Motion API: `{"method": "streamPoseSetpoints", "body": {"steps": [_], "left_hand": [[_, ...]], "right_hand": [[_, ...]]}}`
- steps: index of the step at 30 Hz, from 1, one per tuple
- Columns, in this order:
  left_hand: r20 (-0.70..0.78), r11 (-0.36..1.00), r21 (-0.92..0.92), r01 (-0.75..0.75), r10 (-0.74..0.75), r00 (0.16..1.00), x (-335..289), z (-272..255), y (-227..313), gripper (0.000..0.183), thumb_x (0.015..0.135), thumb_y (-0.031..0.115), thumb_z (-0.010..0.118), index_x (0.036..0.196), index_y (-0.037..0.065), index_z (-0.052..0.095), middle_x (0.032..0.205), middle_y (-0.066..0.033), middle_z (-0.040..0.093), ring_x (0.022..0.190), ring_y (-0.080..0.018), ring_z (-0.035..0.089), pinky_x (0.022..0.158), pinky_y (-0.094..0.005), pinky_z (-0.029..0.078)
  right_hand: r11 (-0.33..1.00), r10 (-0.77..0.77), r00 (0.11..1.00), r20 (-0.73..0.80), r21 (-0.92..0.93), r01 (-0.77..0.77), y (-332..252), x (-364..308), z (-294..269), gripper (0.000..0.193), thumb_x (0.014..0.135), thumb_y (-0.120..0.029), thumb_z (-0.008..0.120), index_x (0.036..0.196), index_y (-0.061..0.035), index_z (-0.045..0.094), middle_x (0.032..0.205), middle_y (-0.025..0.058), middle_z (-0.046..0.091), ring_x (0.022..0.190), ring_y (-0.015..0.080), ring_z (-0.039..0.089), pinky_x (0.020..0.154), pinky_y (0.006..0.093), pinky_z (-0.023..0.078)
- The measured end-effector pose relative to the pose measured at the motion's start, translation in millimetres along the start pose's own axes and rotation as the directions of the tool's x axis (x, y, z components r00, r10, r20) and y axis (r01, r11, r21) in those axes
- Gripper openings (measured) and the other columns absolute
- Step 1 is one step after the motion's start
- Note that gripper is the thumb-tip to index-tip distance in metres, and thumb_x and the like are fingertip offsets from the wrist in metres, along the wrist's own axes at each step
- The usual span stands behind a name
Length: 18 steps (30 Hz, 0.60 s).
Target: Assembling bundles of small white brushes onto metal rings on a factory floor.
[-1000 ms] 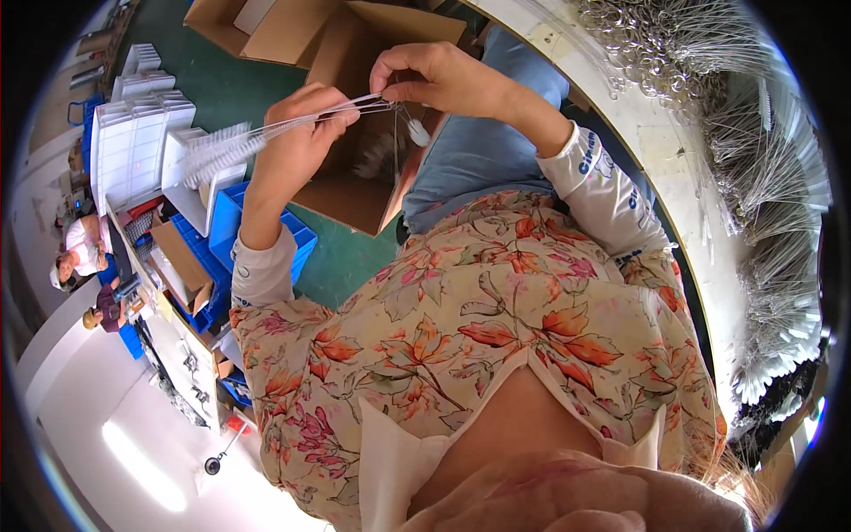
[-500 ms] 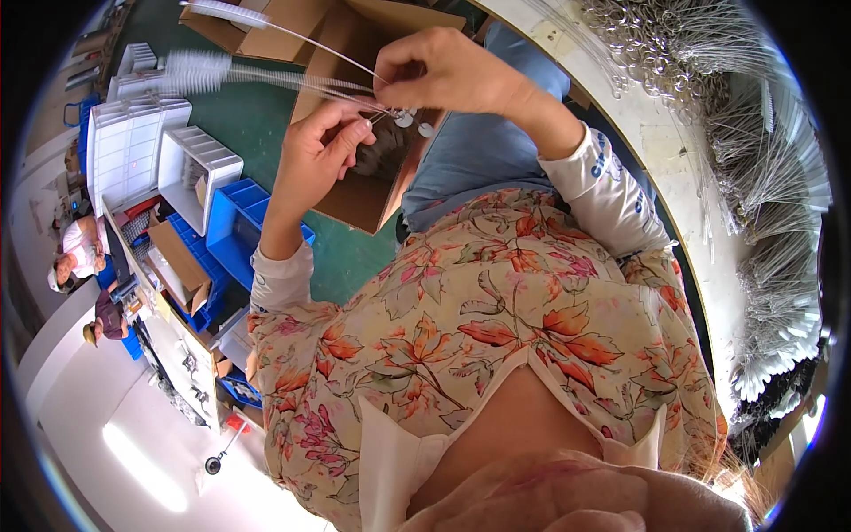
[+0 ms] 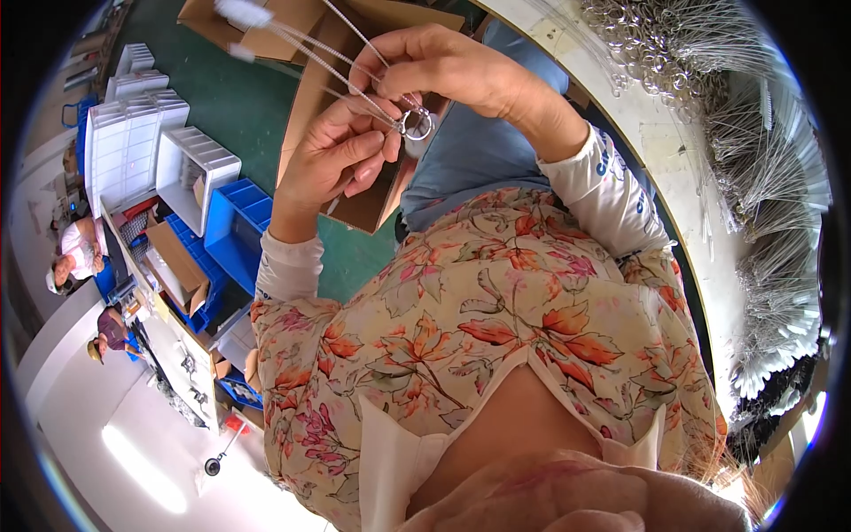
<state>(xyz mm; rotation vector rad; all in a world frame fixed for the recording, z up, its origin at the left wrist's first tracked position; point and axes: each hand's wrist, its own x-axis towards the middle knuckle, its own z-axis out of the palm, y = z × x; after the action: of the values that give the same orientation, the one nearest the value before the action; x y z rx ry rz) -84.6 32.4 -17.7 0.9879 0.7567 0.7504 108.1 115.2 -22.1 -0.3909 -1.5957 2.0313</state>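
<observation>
My left hand point(image 3: 332, 155) is closed in a pinch on the twisted wire handles of some tube brushes point(image 3: 324, 55). Their white bristle heads point(image 3: 244, 12) point to the upper left and are blurred. At the handle ends a shiny metal ring point(image 3: 407, 126) hangs between my two hands. My right hand point(image 3: 439, 71), its fingers curled together, grips another wire handle point(image 3: 355, 31) just above the ring. How the wires join the ring is partly hidden by my fingers. Below both hands stands an open cardboard box point(image 3: 299, 124).
On the right, a pale worktop point(image 3: 683, 168) carries a pile of ringed wire brushes point(image 3: 753, 177). White crates point(image 3: 133, 146) and blue bins point(image 3: 239, 226) stand on the green floor at left. Two people point(image 3: 80, 248) are at a far table.
The brushes have swung up and their bristle heads are nearer the top edge. My left hand has moved slightly right and up. The metal ring now shows clearly between my hands.
</observation>
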Motion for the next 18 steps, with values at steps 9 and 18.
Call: {"method": "streamPoseSetpoints", "body": {"steps": [9,18], "left_hand": [[-0.108,0.745,0.637,-0.198,0.341,0.934,-8,24,13,0.019,0.088,-0.002,0.049,0.104,0.002,0.058,0.085,-0.0086,0.064,0.058,-0.0107,0.053,0.047,-0.0195,0.041],[-0.201,0.256,0.965,0.058,0.577,0.792,-14,-11,74,0.018,0.087,0.002,0.054,0.102,0.001,0.062,0.089,-0.0080,0.064,0.076,-0.0161,0.058,0.070,-0.0249,0.046]], "right_hand": [[0.906,0.092,0.990,-0.102,0.421,-0.041,12,11,7,0.032,0.093,-0.029,0.048,0.105,-0.0014,0.059,0.067,-0.0013,0.051,0.064,0.0074,0.049,0.062,0.0216,0.041],[0.974,0.083,0.964,-0.253,-0.185,-0.132,51,18,-8,0.054,0.087,-0.048,0.050,0.099,0.0038,0.063,0.090,0.0151,0.066,0.085,0.0230,0.063,0.081,0.0310,0.048]]}}
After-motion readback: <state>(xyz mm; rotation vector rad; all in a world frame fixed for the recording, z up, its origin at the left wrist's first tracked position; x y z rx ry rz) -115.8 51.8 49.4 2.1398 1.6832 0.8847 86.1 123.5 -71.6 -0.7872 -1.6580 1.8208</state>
